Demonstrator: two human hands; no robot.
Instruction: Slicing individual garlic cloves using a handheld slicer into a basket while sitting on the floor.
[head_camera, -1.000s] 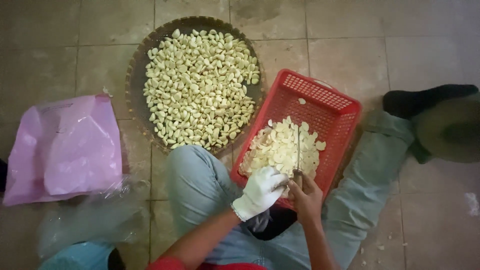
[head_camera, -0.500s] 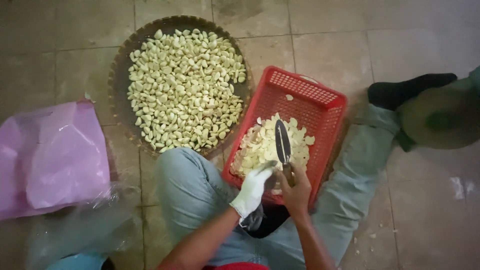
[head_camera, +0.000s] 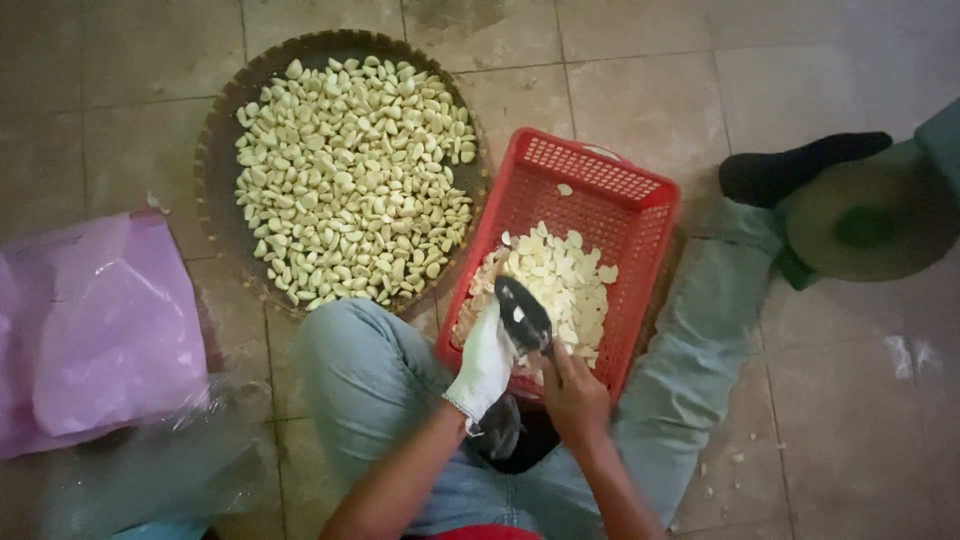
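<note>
The knife (head_camera: 523, 313) lies flat-bladed over the near end of the red basket (head_camera: 640, 215), a pale garlic piece stuck on its dark blade; half a second ago the blade stood upright above the heap, so it has tipped down toward the cut pieces (head_camera: 560, 280). The right hand (head_camera: 573, 392) keeps its grip closed on the handle. Just left of it, the gloved left hand (head_camera: 484, 362) touches the blade; whether its grip pinches a clove I cannot tell. Farther left and beyond, whole cloves (head_camera: 350, 180) fill the round woven tray (head_camera: 222, 130) on the tiled floor (head_camera: 800, 80).
</note>
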